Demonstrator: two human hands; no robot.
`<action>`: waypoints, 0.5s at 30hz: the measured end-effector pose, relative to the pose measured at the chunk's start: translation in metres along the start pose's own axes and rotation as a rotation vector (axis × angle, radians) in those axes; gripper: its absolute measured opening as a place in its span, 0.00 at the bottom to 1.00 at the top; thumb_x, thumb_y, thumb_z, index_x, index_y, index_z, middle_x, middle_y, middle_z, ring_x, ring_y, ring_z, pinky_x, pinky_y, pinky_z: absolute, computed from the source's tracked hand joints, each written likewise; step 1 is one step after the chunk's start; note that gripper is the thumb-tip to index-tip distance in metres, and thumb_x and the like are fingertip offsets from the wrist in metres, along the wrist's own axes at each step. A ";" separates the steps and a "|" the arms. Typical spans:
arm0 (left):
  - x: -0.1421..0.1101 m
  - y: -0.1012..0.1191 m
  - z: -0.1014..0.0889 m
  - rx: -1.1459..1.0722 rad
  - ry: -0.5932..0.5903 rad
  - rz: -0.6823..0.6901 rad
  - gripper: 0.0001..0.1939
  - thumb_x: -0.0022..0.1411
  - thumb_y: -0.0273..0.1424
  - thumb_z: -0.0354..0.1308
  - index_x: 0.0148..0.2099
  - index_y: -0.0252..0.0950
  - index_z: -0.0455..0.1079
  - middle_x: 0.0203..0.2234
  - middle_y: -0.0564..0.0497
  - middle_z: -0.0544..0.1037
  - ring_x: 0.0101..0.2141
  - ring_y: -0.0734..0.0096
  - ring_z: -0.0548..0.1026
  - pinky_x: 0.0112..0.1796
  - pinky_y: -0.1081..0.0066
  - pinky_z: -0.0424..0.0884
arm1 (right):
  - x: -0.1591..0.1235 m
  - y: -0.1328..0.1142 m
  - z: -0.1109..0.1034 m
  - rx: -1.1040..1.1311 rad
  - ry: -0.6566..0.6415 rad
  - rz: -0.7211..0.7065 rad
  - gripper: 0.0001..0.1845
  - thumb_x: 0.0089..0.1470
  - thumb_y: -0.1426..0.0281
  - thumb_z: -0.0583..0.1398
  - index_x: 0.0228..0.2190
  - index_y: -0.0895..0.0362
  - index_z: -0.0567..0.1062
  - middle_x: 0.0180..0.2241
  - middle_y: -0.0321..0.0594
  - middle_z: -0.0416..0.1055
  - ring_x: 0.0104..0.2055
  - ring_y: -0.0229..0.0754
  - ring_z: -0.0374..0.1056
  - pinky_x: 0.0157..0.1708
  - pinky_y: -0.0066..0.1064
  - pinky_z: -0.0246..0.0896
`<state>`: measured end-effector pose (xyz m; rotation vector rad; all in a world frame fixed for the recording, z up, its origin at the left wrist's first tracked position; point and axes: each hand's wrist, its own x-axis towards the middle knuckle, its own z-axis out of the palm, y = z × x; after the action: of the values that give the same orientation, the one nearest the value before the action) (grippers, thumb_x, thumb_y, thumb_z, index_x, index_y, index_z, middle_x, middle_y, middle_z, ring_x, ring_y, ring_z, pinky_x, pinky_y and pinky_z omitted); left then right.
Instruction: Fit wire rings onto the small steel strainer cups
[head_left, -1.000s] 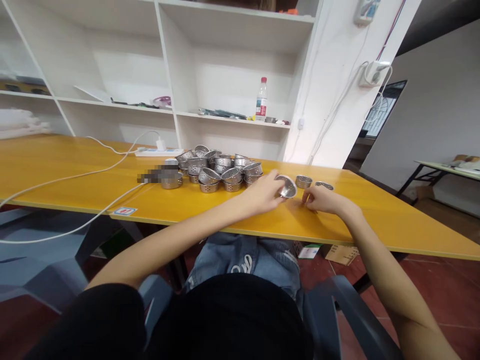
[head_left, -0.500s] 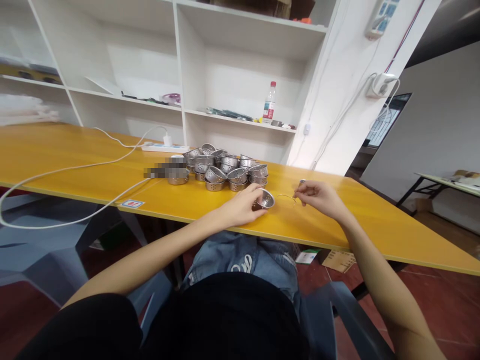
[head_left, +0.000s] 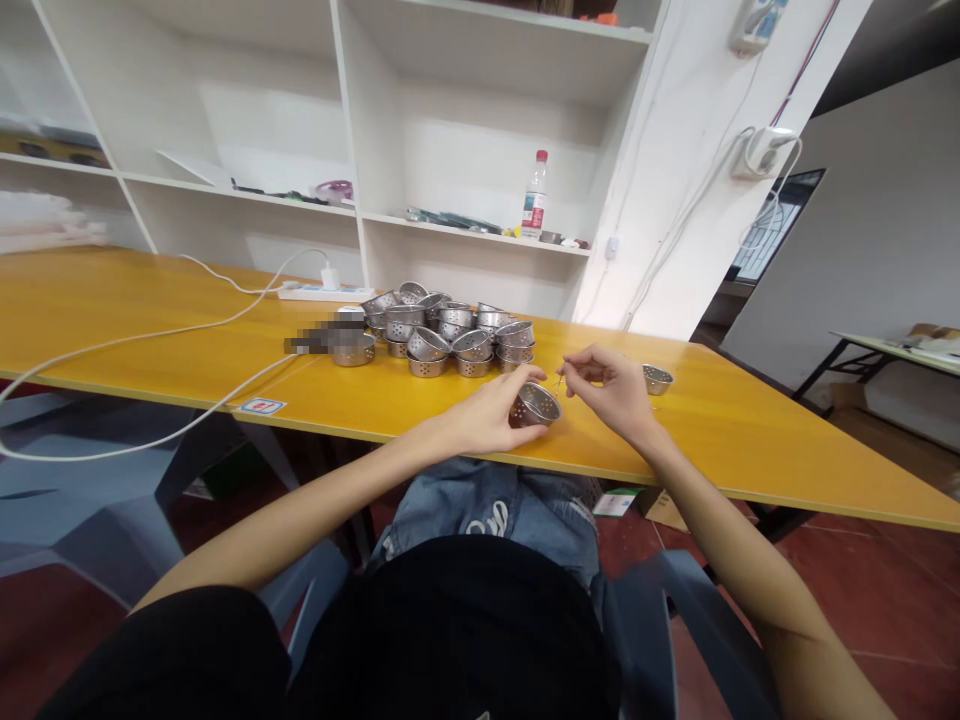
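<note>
My left hand [head_left: 495, 415] is closed around a small perforated metal cup [head_left: 538, 406], thumb at the near side and fingers at the far side. The cup is tilted, its open mouth facing up and toward me. At its right rim my right hand [head_left: 611, 390] pinches a thin wire [head_left: 559, 384] between thumb and fingertips. Whether the wire touches the cup I cannot tell. Behind my left hand stands a stacked pile of similar perforated cups [head_left: 427, 345]. One more perforated cup [head_left: 659, 379] sits alone just right of my right hand.
The yellow table [head_left: 757, 430] runs across the view. At the left lie a white power strip [head_left: 322, 293] and a looping white cable [head_left: 139, 338]. White shelves behind hold a red-capped bottle [head_left: 534, 200]. Blue-grey chairs [head_left: 90, 500] stand at the near side.
My right hand has moved left with the wire, up to the cup's rim, uncovering the lone cup at the right. The held cup has shifted slightly right and turned more toward me.
</note>
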<state>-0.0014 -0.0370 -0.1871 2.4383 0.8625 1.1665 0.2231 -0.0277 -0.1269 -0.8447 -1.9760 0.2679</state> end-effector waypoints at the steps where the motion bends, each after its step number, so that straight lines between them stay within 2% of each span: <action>1: 0.000 0.000 0.000 -0.007 -0.004 0.005 0.34 0.63 0.42 0.65 0.65 0.40 0.58 0.62 0.39 0.72 0.58 0.52 0.76 0.56 0.55 0.74 | 0.000 -0.001 0.000 -0.018 -0.013 -0.003 0.15 0.59 0.56 0.66 0.33 0.55 0.74 0.30 0.40 0.78 0.27 0.41 0.75 0.30 0.33 0.73; 8: 0.002 -0.001 0.000 -0.004 0.015 0.015 0.35 0.60 0.42 0.67 0.64 0.40 0.59 0.61 0.39 0.72 0.58 0.53 0.75 0.58 0.54 0.72 | -0.001 -0.005 -0.001 -0.171 -0.068 0.000 0.12 0.59 0.59 0.62 0.30 0.54 0.72 0.31 0.41 0.77 0.30 0.43 0.74 0.35 0.35 0.73; 15: 0.002 -0.004 0.000 0.015 0.027 0.014 0.33 0.60 0.43 0.67 0.63 0.41 0.61 0.59 0.41 0.74 0.56 0.54 0.76 0.56 0.56 0.74 | -0.002 -0.003 -0.003 -0.323 -0.116 -0.116 0.09 0.62 0.65 0.58 0.31 0.54 0.74 0.29 0.39 0.74 0.31 0.42 0.71 0.38 0.34 0.68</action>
<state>-0.0021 -0.0327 -0.1881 2.4503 0.8660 1.2048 0.2247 -0.0315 -0.1255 -0.9291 -2.2037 -0.0756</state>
